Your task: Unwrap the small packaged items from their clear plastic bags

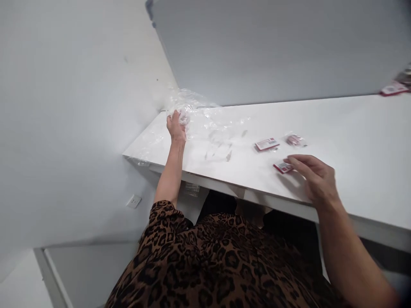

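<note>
At the far left of the white table [359, 141], my left hand [176, 126] is closed around crumpled clear plastic bags [194, 100]. Something pinkish shows through the plastic by its fingers, too blurred to name. My right hand [317, 177] pinches the edge of a small red packet with a white barcode label [282, 167], low over the tabletop. Just behind it lies a second red packet with a white label [267, 144]. To the right of that sits a clear bag with a rolled reddish item [294, 140].
A grey panel [272, 51] rises along the table's back edge, and a white wall [73, 119] borders the left end. More red-and-white packets [394, 88] lie at the far right. A wall socket [134, 201] is below the table's left end.
</note>
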A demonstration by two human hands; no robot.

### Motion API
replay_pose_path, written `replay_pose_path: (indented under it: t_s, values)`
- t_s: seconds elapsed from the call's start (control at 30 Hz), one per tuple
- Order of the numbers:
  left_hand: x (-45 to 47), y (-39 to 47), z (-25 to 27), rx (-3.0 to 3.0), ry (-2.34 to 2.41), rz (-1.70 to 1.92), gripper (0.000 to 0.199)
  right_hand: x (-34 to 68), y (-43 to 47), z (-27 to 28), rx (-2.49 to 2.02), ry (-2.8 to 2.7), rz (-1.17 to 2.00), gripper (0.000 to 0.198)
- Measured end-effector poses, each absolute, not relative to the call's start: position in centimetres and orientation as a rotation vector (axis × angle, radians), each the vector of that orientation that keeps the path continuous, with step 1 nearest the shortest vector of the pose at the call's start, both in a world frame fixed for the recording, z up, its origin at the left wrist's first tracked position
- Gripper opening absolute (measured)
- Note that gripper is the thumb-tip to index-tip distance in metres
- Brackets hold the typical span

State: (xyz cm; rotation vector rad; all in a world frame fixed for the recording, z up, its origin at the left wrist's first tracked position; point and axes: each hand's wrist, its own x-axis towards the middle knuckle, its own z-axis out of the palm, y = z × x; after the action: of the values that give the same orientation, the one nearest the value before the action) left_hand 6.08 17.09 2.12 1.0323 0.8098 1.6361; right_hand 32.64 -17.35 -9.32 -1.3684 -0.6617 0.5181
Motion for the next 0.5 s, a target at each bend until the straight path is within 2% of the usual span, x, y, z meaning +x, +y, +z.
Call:
replay_pose_path:
  t_s: [0.13, 0.2, 0.33, 0.5]
  values:
    - [-2.1, 21.0, 1.7, 1.056, 1.222, 1.901, 0.011, 32.9, -17.5, -10.0, -1.428, -0.635, 0.521, 0.032]
    - [-5.8, 22.5, 1.1, 1.120, 1.568, 1.918, 0.007, 32.7, -17.6, -9.9, -1.478, -0.625, 0.538, 0.030]
    - [-11.4, 23.6, -1.1, 1.264, 2.227, 1.541, 0.015, 32.0, -17.8, -8.7, -1.589, -0.571, 0.554, 0.030]
    - [-14.5, 22.9, -4.5, 1.258, 2.395, 1.185, 0.024, 31.2, -18.0, -7.7, -1.691, -0.538, 0.530, 0.032]
